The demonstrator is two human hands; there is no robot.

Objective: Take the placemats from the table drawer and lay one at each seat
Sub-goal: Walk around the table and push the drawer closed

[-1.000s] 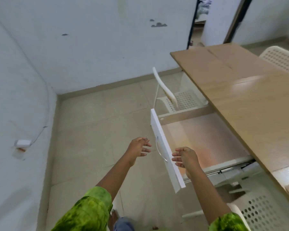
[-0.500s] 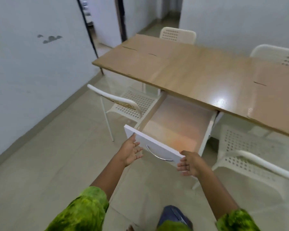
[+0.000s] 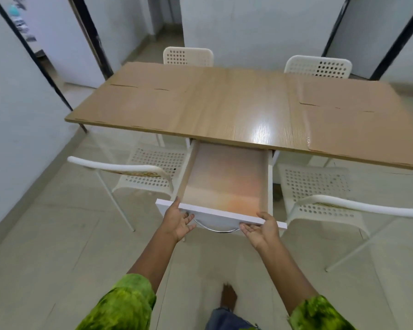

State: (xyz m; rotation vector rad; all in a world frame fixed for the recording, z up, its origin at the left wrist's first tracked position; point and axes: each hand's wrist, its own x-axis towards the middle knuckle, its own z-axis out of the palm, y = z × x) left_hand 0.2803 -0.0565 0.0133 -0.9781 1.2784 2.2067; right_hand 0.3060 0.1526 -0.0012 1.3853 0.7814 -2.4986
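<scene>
The white drawer [image 3: 270,177] stands pulled out from under the wooden table [image 3: 243,108], between two chairs. Its inside shows a smooth pink-orange surface [image 3: 227,184]; I cannot tell whether that is a placemat or the drawer bottom. My left hand [image 3: 178,221] holds the left part of the drawer front [image 3: 215,216], thumb on the top edge and fingers against the face. My right hand [image 3: 260,228] holds the right part the same way. A chrome handle [image 3: 215,228] curves between the two hands. Flat tan sheets lie at the table's left end [image 3: 141,96] and right end [image 3: 353,120].
White perforated chairs stand near left [image 3: 150,170] and near right [image 3: 320,194] of the drawer, and two more at the far side [image 3: 187,55] [image 3: 317,66]. Walls close in on the left; dark-framed doorways open behind. My bare foot [image 3: 228,298] is on the tiled floor.
The view has swung round to face the drawer head-on. Both hands, which hovered apart from the drawer front, now rest on it, one on each side of the handle.
</scene>
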